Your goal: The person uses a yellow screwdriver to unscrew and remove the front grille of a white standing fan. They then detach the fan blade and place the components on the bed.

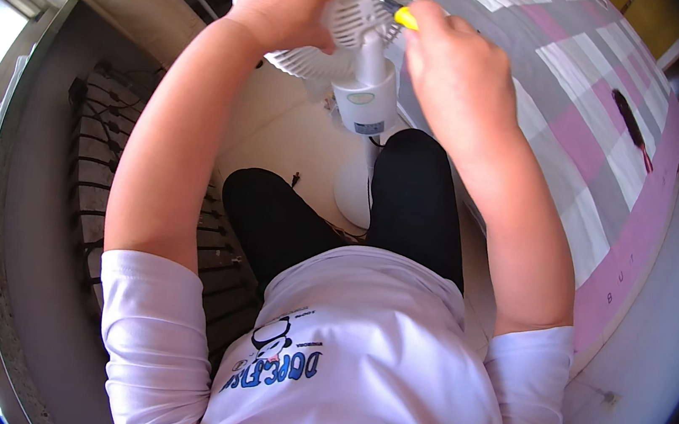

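A white electric fan stands between my knees, the slatted back of its head facing me. My left hand grips the fan head from the left, thumb low on the housing and fingers spread across it; the tips of some fingers run out of view. In my right hand is a screwdriver with a yellow and black handle, mostly covered by my fingers. Its thin shaft points left, the tip at the rear housing near my left index finger. Whether the tip sits in a screw is too small to tell.
To the right is a bed with a grey, white and pink checked cover, a dark slender object lying on it. The fan's round white base rests on the floor beside a dark cable. A dark barred rack lines the left, below a window.
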The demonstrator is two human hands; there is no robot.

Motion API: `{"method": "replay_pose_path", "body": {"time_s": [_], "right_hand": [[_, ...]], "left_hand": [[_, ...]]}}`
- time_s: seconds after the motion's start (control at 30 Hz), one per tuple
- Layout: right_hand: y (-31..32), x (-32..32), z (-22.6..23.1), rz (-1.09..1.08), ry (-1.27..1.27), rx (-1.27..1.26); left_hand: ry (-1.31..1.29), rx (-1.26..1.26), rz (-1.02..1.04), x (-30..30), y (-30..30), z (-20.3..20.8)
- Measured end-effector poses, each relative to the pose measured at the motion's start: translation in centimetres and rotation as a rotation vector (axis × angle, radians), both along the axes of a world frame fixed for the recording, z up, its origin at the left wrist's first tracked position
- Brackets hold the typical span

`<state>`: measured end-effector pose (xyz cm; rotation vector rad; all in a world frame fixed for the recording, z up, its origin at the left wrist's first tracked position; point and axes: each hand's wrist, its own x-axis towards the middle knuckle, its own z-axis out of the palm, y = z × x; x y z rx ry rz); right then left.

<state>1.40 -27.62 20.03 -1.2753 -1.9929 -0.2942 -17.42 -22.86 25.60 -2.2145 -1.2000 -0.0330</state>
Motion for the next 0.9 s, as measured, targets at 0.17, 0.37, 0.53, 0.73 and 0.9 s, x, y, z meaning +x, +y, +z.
{"method": "replay_pose_path", "body": {"time_s": [0.17, 0.37, 0.53, 0.73, 0.9], "right_hand": [[0.7, -0.2, 0.2, 0.091, 0.100, 0.213], [1.3, 0.4, 0.4, 0.259, 0.317, 0.124], [1.6, 0.0, 0.0, 0.211, 0.410, 0.228], [2.1, -0.6, -1.0, 0.023, 0.161, 0.187], [1.7, -0.5, -1.3, 0.087, 0.150, 0.083]], "left_hand": [[0.017, 0.027, -0.031, -0.2, 0.4, -0.2], [0.042, 0.073, -0.033, -0.8, 1.1, -0.6], [0.026, 0.021, 0.003, 0.1, 0.6, 0.0], [0.031, -0.007, 0.053, 0.6, 0.5, 0.2], [0.047, 0.058, -0.026, -0.7, 1.6, -0.3]]}}
